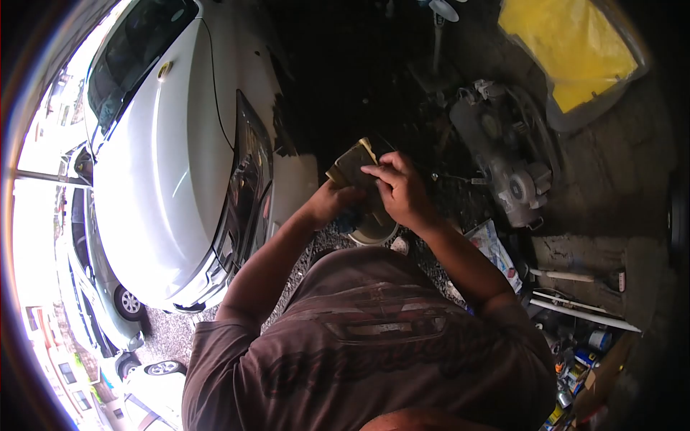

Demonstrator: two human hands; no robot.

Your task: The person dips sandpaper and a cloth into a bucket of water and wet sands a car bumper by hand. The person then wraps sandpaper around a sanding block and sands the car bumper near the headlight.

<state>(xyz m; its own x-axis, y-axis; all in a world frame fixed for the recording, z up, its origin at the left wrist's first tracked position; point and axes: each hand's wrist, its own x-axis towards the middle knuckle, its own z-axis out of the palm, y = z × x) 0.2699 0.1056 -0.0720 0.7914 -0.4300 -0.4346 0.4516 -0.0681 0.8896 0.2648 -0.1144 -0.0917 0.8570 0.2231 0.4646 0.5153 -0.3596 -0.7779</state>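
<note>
Held out in front of my body is a flat, dark rectangular piece (352, 167) with pale yellowish edges; its exact kind I cannot make out. My left hand (336, 202) is closed around its lower left part, thumb across the face. From the right, my right hand (404, 190) meets the piece with bent fingers, the fingertips on its face and right edge. Below the hands shows the light rim of a round container (379, 238), partly hidden by the hands and my shirt. Something bluish and blurred sits just under the left hand.
A silver-white car (154, 172) stands close on my left, its dark headlight (250, 151) near my left arm. On the right lie a dusty machine part (503, 154), a yellow sheet (568, 47), a wooden-handled tool (568, 276) and several cans and bottles (578, 370).
</note>
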